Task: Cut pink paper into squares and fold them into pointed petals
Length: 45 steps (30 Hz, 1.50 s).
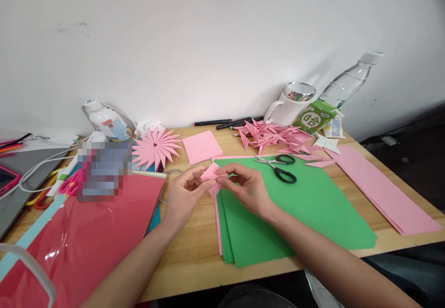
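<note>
Between my two hands is a small piece of folded pink paper point(210, 172), held above the left edge of the green paper stack. My left hand point(184, 192) pinches its left side between thumb and fingers. On the other side, my right hand point(246, 185) grips it with thumb and forefinger. Fingertips cover part of the folds. Black-handled scissors point(283, 168) lie partly open on the green paper point(299, 215), right of my right hand. Behind my hands sits a stack of pink paper squares point(202, 146), with a pink pointed paper star point(155, 145) to its left.
Folded pink pieces point(271, 136) are heaped at the back, near black pens point(239, 122), a white mug point(290, 101), a green box point(314, 117) and a tilted water bottle point(351, 80). Long pink strips point(382, 189) lie right. Red sheets point(104, 234) and a white bottle point(107, 120) occupy the left.
</note>
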Motion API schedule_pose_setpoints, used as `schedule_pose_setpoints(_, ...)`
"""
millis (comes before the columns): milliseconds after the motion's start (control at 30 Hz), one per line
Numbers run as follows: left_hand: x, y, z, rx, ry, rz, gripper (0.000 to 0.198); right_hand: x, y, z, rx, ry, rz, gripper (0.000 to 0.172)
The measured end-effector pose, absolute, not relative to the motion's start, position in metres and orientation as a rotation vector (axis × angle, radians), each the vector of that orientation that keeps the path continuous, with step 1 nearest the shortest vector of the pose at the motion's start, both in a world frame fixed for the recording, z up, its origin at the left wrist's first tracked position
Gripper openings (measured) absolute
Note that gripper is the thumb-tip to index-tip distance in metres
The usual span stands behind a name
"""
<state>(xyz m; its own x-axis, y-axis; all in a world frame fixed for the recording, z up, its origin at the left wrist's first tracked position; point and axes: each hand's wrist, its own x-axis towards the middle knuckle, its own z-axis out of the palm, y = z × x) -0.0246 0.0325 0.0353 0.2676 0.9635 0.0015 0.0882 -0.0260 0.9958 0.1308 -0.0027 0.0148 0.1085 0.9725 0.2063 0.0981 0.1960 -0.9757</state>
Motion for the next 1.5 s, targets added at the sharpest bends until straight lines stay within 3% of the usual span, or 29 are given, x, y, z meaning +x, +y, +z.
schedule_pose_setpoints(100, -0.0237, 0.0303, 0.0357, 1.474, 1.095, 1.105, 0.030, 0.1312, -0.0017, 0.0139, -1.188, -1.239, 0.950, 0.015)
schedule_pose_setpoints(300, -0.0249, 0.0283, 0.0321, 1.575, 1.055, 1.123, 0.006, 0.1313, -0.0021, 0.0129, -1.177, -1.202, 1.009, 0.023)
schedule_pose_setpoints(967, -0.0274, 0.0232, 0.0299, 1.771, 1.032, 1.321, 0.016, 0.1283, -0.0075, 0.0164, -1.125, -1.382, 0.590, 0.008)
schedule_pose_setpoints(1300, -0.0266, 0.0241, 0.0289, 1.952, 1.019, 1.265, 0.013, 0.1281, -0.0071, 0.0168, -1.178, -1.432, 0.489, 0.009)
schedule_pose_setpoints(1433, -0.0270, 0.0270, 0.0300, 1.865, 1.034, 1.229, 0.004, 0.1274, -0.0078, 0.0175, -1.169, -1.489, 0.490, 0.009)
schedule_pose_setpoints(1500, -0.0264, 0.0284, 0.0311, 1.717, 1.025, 1.159, 0.009, 0.1275, -0.0078, 0.0171, -1.174, -1.455, 0.505, 0.004)
